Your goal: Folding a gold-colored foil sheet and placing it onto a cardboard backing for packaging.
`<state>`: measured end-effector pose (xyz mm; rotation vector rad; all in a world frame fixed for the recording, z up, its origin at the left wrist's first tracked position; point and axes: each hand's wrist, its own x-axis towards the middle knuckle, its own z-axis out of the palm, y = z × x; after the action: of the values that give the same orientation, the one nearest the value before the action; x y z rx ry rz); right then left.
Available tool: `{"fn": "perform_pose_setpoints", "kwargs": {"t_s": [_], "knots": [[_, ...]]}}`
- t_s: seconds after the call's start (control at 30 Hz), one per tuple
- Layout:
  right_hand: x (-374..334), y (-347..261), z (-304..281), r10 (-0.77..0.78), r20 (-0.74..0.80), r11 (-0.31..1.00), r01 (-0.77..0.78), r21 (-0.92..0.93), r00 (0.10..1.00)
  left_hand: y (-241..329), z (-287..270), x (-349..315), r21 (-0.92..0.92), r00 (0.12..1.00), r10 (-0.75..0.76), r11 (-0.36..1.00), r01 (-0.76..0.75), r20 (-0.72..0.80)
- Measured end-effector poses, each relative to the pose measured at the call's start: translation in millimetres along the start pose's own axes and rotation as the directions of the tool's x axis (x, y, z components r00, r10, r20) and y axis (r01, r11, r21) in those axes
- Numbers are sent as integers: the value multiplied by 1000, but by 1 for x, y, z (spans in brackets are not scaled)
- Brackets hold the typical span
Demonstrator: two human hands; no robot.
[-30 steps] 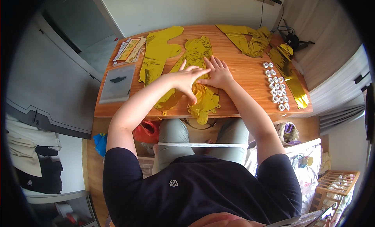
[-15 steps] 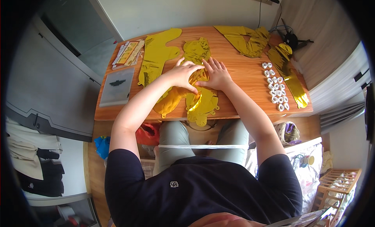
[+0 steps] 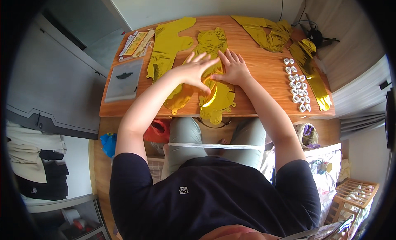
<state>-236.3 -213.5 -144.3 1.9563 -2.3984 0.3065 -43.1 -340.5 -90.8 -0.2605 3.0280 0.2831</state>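
Observation:
A crinkled gold foil balloon point(image 3: 225, 98) lies flat down the middle of the table, its lower end at the front edge. My left hand point(image 3: 197, 71) is over its left side, fingers spread and thumb stretched towards me. On its right side rests my right hand point(image 3: 236, 69), fingers fanned out and palm down, thumb pointing at the left hand. Neither hand grips anything; whether the left palm touches the foil I cannot tell. Left of it lies another flat gold foil balloon point(image 3: 165, 46), partly behind my left forearm.
More gold foil balloons lie at the back point(image 3: 264, 31) and right edge point(image 3: 313, 85) of the wooden table point(image 3: 264, 81). Several small white rolls point(image 3: 298, 85) stand in rows at the right. A clear plastic bag point(image 3: 123, 81) and printed packaging point(image 3: 136, 44) lie at the left.
The table now appears higher in the picture. My left hand's fingers have stretched wider apart. The right hand stays beside it on the foil.

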Motion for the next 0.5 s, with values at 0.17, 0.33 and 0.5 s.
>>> {"fn": "perform_pose_setpoints", "kwargs": {"t_s": [0.17,0.33,0.5], "knots": [[-3,3,4,14,-15,1000,-14,-15,1000,-20,12,-63,-140,775,-583,812,566,-244],[-2,2,3,-4,-32,1000,3,-21,999,24,54,-144,-249,433,-757,597,763,-490],[-1,3,5,6,-59,1000,-7,-19,998,31,83,-151,-268,449,-662,695,667,-600]]}}
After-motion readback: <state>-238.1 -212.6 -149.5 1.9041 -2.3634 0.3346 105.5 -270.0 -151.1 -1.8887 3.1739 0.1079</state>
